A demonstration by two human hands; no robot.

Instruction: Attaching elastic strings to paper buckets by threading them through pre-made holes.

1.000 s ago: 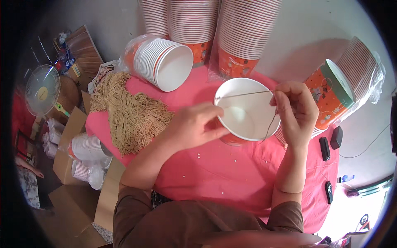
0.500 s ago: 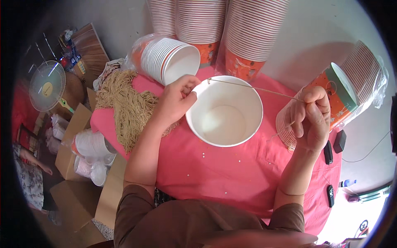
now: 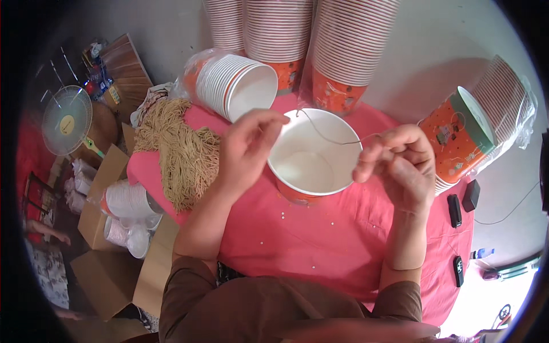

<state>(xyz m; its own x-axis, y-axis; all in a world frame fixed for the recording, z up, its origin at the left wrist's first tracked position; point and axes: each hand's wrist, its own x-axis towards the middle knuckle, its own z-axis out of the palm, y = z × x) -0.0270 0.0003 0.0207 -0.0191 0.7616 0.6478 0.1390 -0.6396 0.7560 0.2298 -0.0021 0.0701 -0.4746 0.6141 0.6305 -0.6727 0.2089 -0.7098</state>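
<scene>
A white-lined tub with an orange outside stands on the pink-covered bench, mouth up, between the two hands. The left hand is at its left rim, its grip apart, thumb and forefinger spread; contact with the rim cannot be told. A thin cord runs from the tub's far rim, sags across the mouth and reaches the right hand, which is at the tub's right side with fingers bent. Whether that grip is clamped on the cord cannot be told. A bundle of tan strands lies left of the left hand.
</scene>
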